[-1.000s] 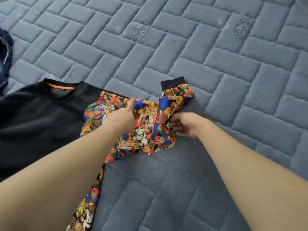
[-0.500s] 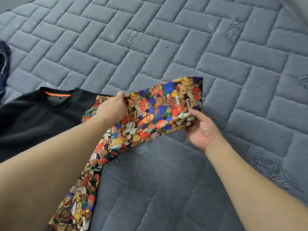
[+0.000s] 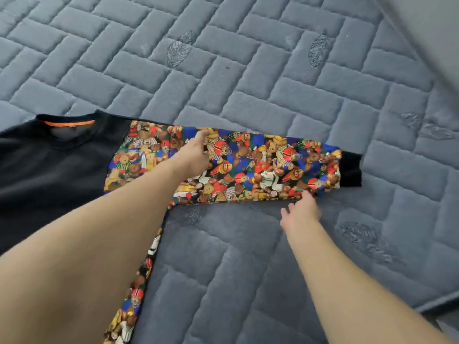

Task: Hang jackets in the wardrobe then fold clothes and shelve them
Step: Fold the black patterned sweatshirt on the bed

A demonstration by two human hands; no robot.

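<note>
Sweatshirt (image 3: 49, 175) lies flat on the grey quilted bed cover (image 3: 248, 70), black body at 9 o'clock in view, neck with orange tape (image 3: 69, 122) toward 10 o'clock. Change over the last second: the teddy-bear print sleeve (image 3: 260, 167), which was bunched in a crumpled knot between both hands, is now drawn out straight toward 3 o'clock, its black cuff (image 3: 350, 168) at the far end and flat on the cover. Left hand (image 3: 196, 152) rests on the sleeve's upper part near the shoulder seam; fingers are curled into the cloth, apparently pinching a fold, though the exact hold is partly hidden by the hand itself. Right hand (image 3: 300, 212) is at the sleeve's lower edge near the cuff, fingers loosely spread, tips touching or just off the hem, blurred, holding nothing as far as can be told. Reading: the spreading-out step looks nearly finished, so the sleeve is ready to fold across the body. Print is dense, bears in red helmets on blue and green; the same print runs down the side panel toward 6 o'clock. Cloth looks soft, lies with few wrinkles.
</note>
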